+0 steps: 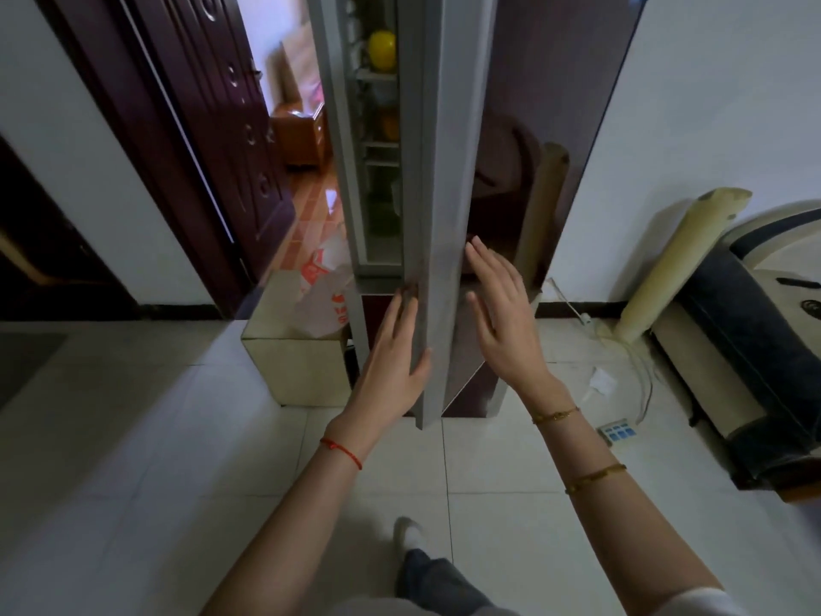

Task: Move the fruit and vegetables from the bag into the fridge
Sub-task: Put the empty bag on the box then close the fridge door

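The fridge door (448, 180) stands edge-on in front of me, only a narrow gap open. Through the gap I see shelves with a yellow round fruit (382, 48) high up, an orange one (390, 126) lower and something green (382, 215) below. My left hand (391, 362) lies flat on the door's inner left face, fingers spread. My right hand (497, 309) rests flat against the dark glossy outer face, holding nothing. A white plastic bag (324, 300) with red print sits on a cardboard box (297, 366) left of the fridge.
A dark wooden door (213, 126) stands open on the left, leading to a room with a brown cabinet. A rolled mat (679, 260) leans on the wall at right, beside a round appliance (777, 313). A power strip (617, 431) and cables lie on the tiled floor.
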A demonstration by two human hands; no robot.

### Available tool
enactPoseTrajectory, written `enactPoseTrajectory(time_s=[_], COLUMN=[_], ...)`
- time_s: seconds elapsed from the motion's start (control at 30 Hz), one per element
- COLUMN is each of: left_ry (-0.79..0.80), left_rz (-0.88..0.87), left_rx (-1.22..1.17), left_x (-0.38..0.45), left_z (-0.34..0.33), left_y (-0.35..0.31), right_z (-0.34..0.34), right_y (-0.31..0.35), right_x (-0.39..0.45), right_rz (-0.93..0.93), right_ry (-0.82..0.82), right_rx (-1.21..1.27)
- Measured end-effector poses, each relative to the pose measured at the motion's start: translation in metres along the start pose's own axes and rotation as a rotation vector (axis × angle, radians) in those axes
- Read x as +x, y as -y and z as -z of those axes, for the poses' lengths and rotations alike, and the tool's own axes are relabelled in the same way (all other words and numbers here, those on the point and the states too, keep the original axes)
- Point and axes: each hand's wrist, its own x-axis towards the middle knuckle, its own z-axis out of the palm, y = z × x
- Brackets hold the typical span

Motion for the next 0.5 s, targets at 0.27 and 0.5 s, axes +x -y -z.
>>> enactPoseTrajectory(time_s=[0.27, 0.5], left_ry=[-0.05, -0.134], left_rz=[0.095, 0.134], left_rx=[-0.05, -0.128], left_x=[0.056, 0.105], left_z=[0.028, 0.051], left_y=[0.068, 0.102], right_z=[-0.066, -0.112], right_y=[-0.005, -0.014], right_x=[0.056, 0.111], right_rz=[0.116, 0.198], right_ry=[0.029, 0.009], right_rx=[0.058, 0.046])
